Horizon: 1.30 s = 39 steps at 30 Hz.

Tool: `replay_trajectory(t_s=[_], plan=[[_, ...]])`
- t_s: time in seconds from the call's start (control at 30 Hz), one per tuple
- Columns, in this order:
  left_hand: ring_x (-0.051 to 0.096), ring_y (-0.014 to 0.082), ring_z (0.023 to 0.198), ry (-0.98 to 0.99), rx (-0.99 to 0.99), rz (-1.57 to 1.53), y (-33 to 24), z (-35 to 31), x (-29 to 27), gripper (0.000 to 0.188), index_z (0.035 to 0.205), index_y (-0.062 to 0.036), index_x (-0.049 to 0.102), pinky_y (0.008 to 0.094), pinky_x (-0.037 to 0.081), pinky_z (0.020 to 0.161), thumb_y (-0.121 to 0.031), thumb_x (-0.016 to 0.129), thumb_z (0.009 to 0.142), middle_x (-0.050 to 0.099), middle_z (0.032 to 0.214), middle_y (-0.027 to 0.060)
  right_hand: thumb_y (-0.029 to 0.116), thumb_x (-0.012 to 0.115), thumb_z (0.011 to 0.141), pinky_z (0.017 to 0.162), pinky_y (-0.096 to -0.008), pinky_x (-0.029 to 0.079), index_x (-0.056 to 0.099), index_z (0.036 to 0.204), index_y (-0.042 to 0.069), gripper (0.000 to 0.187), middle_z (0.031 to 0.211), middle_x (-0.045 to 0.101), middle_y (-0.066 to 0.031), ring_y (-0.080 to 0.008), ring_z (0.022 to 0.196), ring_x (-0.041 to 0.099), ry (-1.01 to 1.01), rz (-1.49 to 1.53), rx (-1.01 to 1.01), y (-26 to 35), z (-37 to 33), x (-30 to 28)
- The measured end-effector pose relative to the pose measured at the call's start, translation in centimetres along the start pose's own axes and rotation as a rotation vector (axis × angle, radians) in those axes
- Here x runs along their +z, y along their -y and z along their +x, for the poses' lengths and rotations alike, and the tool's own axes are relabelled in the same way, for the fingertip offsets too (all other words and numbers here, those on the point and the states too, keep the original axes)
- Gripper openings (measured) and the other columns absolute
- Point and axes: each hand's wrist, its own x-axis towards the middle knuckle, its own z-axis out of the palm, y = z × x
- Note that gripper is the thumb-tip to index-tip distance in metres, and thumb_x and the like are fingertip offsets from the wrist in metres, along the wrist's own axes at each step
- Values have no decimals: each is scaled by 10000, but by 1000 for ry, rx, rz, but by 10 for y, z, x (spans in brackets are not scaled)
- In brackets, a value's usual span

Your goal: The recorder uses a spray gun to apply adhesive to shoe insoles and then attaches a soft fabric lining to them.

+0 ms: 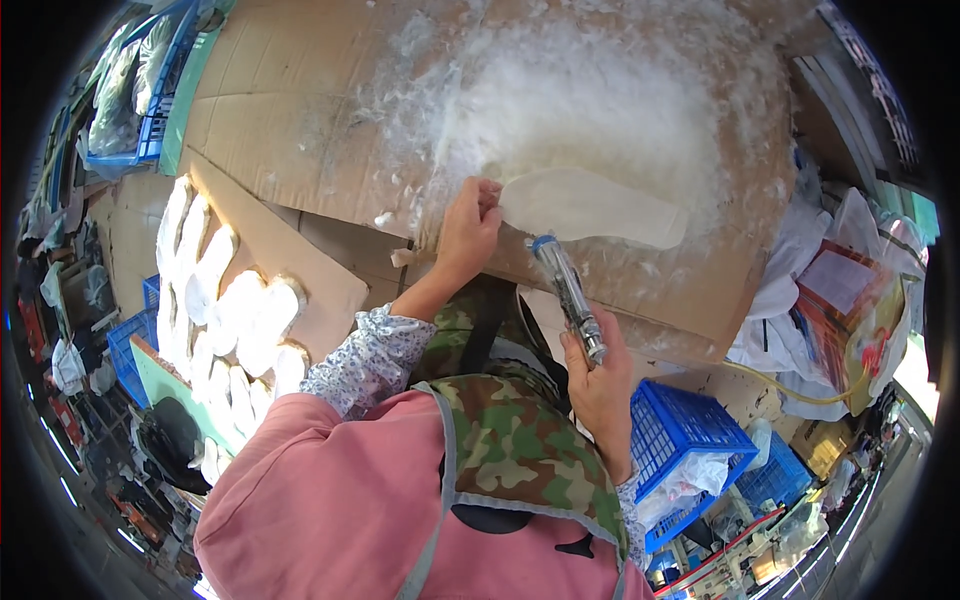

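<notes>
A pale, flat shoe insole lies over white fluff at the near edge of the cardboard. The fingers of my left hand are pinched at its left end. In my right hand is a shiny silver, tube-shaped hand tool with a blue tip. That tip points up and to the left, just below the insole's near edge, apart from my left fingers. The exact kind of tool cannot be made out. My right fingers wrap around its lower end, partly hidden from view.
Loose white fluff covers much of the cardboard sheet. Several white insoles lie on a board at the left, strongly lit. Blue crates stand at the lower right and upper left. White bags and a yellowish hose are at the right.
</notes>
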Motion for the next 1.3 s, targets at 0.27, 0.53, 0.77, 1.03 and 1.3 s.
replay_trajectory(t_s=[0.27, 0.53, 0.77, 1.03, 1.3], plan=[[599, 137, 781, 17, -34, -1, 5, 1, 0, 267, 1114, -19, 530, 273, 486, 727, -1, 593, 856, 617, 903, 76, 75, 623, 893, 680, -362, 486, 546, 1162, 46, 281, 879, 638, -177, -298, 751, 634, -106, 10, 63, -13, -1, -8], [613, 207, 815, 16, -12, -13, 3, 0, 1, 248, 1096, -11, 536, 315, 491, 760, 19, 561, 851, 624, 918, 125, 85, 627, 897, 700, -354, 489, 562, 1140, 36, 257, 852, 649, -146, -280, 754, 635, -219, -30, 1, -25, 0, -19], [582, 175, 771, 15, 26, -4, 9, 1, 3, 258, 1103, -28, 535, 295, 480, 722, 34, 559, 854, 615, 914, 104, 91, 627, 901, 720, -350, 495, 565, 1141, 38, 253, 869, 663, -136, -273, 777, 647, -261, -76, 8, -33, 1, -30], [574, 161, 765, 22, 42, 2, 9, 4, 8, 261, 1110, -31, 537, 288, 476, 710, 37, 552, 859, 606, 904, 93, 92, 630, 901, 715, -350, 496, 564, 1133, 25, 251, 862, 656, -139, -263, 783, 647, -308, -74, 35, -43, 2, -41], [573, 142, 752, 21, 54, 10, 10, 5, 8, 263, 1105, -35, 543, 277, 477, 699, 51, 548, 857, 607, 902, 79, 78, 620, 900, 707, -352, 495, 567, 1117, 13, 232, 855, 651, -142, -260, 773, 644, -346, -73, 65, -54, 1, -50]])
